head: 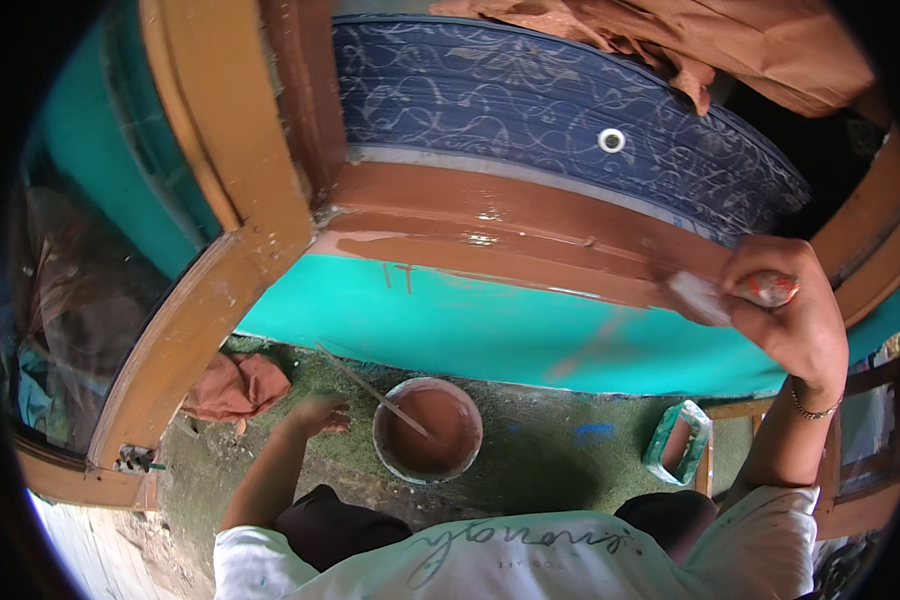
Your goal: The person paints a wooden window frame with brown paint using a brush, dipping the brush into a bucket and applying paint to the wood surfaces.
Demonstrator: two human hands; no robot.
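Note:
My right hand (pixel 787 315) grips the handle of a paintbrush (pixel 697 298), whose blurred bristle end is against the window sill (pixel 495 232). Wet brown paint shines along the sill. Below it the wall (pixel 450 322) is turquoise, with brown drips and smears on it. Low on the left, my left hand (pixel 322 414) hangs with fingers apart and holds nothing. Beside that hand stands a round bucket (pixel 384 450) of brown paint, with a thin stick (pixel 360 386) leaning in it.
An open wooden window casement (pixel 270 262) with glass projects on the left. A small green-rimmed tray (pixel 656 446) sits on the ground at right, near a wooden frame (pixel 709 457). Crumpled brown paper (pixel 244 386) lies left. Inside, a blue patterned mattress (pixel 480 97) bears a white ring (pixel 611 140).

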